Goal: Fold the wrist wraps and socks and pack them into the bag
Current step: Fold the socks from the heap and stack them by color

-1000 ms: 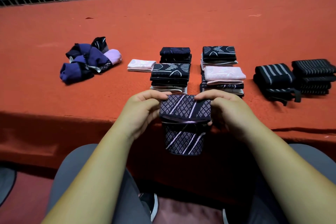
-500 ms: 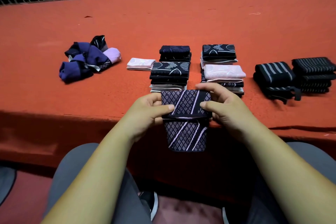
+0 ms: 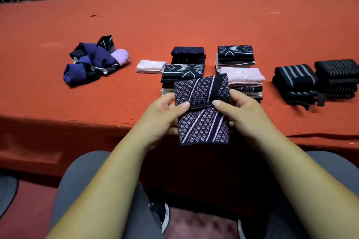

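Both hands are up at the near edge of the counter [image 3: 194, 25], and the sock [image 3: 202, 122] is between them. It is dark with a pale diamond-and-stripe pattern, held in the air just in front of the folded stacks. The left hand [image 3: 163, 116] pinches its left edge, thumb on top at the crease. The right hand [image 3: 242, 116] mirrors it on the right edge, thumb pressed on the same line. So each grip is pinching the sock, neither one spread. The upper half leans back toward the stacks and the lower half hangs toward the lap. I'd call this mid-fold, with the crease being set.

To do it well, keep both thumbs level on that dark band so the fold runs straight. Bring the halves edge to edge and flatten them before letting go — knit like this will likely spring open if released loose. Then it wants a home: the near dark stack [image 3: 182, 72] looks the closest match, with the pink-topped stack [image 3: 241, 75] to its right. Set it down square, or the pile may lean.

At the far left lies a purple heap [image 3: 93, 60], unfolded — whether the bag is among it I cannot tell. A single pink sock [image 3: 150, 66] sits left of the stacks, and the striped wraps [image 3: 295, 77] are piled at the right.
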